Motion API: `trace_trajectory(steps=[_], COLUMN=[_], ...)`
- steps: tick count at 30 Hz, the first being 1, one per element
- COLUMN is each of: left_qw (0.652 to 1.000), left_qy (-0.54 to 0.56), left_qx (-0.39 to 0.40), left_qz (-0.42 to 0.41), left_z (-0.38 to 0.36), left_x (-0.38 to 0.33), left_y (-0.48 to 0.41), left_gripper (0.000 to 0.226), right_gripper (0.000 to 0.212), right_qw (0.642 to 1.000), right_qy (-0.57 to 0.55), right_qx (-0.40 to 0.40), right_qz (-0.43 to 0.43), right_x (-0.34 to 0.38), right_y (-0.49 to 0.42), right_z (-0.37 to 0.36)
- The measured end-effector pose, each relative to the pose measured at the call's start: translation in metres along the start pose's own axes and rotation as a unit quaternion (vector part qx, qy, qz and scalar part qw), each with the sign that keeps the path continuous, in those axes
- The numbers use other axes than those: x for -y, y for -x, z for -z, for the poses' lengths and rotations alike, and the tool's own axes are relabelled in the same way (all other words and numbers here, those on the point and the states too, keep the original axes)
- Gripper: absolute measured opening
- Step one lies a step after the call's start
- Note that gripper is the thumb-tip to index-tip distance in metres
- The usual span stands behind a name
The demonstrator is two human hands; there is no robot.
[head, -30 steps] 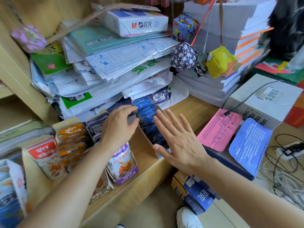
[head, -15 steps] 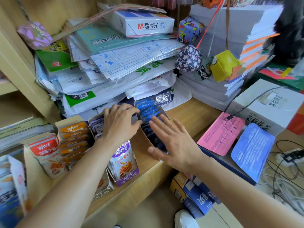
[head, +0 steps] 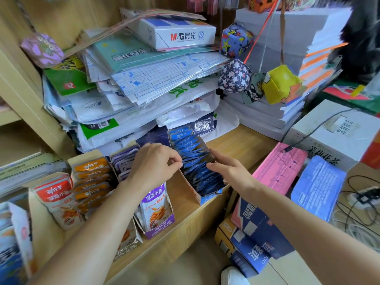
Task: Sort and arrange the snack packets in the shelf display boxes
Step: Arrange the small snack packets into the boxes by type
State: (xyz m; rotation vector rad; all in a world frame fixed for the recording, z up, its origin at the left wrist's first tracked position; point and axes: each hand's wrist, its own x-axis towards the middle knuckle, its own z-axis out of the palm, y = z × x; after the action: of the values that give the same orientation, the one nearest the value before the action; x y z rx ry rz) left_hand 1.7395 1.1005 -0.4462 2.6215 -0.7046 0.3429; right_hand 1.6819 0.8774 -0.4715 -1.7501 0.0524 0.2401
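Now the left hand [head: 153, 163] pinches the blue packets [head: 192, 155] in the right box [head: 207, 197]; the right hand [head: 225, 170] pinches their right edge.

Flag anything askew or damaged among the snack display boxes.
The blue packets fan out unevenly in the rightmost box, pinched by the left hand and right hand; the box's front lip looks crumpled.
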Motion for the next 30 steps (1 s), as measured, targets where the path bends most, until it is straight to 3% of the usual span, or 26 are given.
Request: trace_trajectory(steps=[4,10,14,19,22,24,27,30], left_qw=[1.000,0.998,0.998,0.997,0.993,0.989,0.990,0.992], left_qy=[-0.016,-0.058,-0.048,0.040,0.038,0.031,-0.009,-0.004], left_qx=[-0.001,0.005,0.008,0.039,-0.018,-0.001,0.059,0.060], left_qz=[-0.006,-0.026,-0.032,0.044,0.112,0.143,0.130,0.108], left_z=[-0.003,-0.012,-0.013,0.005,0.014,0.016,0.011,0.007], left_x=[-0.003,-0.005,-0.013,-0.013,0.000,0.001,-0.008,-0.011], left_y=[-0.002,-0.005,-0.008,-0.008,-0.009,-0.009,-0.008,-0.009], left_gripper=[0.007,0.009,0.010,0.011,0.006,0.016,0.024,0.019], right_gripper=[0.048,0.063,0.057,0.041,0.043,0.039,0.036,0.036], right_qw=[0.998,0.982,0.965,0.974,0.983,0.985,0.990,0.995], right_qy=[0.041,0.183,0.248,0.190,0.154,0.149,0.114,0.068], right_qx=[-0.031,0.010,-0.001,-0.088,-0.080,-0.072,-0.072,-0.069], right_qz=[0.027,0.052,0.080,0.083,0.060,0.043,0.035,0.023], right_x=[0.003,0.007,0.010,0.015,0.012,0.009,0.009,0.010], right_y=[-0.003,-0.014,-0.019,-0.028,-0.030,-0.032,-0.036,-0.040], right_z=[-0.004,-0.010,-0.008,0.012,0.018,0.015,0.008,0.006])
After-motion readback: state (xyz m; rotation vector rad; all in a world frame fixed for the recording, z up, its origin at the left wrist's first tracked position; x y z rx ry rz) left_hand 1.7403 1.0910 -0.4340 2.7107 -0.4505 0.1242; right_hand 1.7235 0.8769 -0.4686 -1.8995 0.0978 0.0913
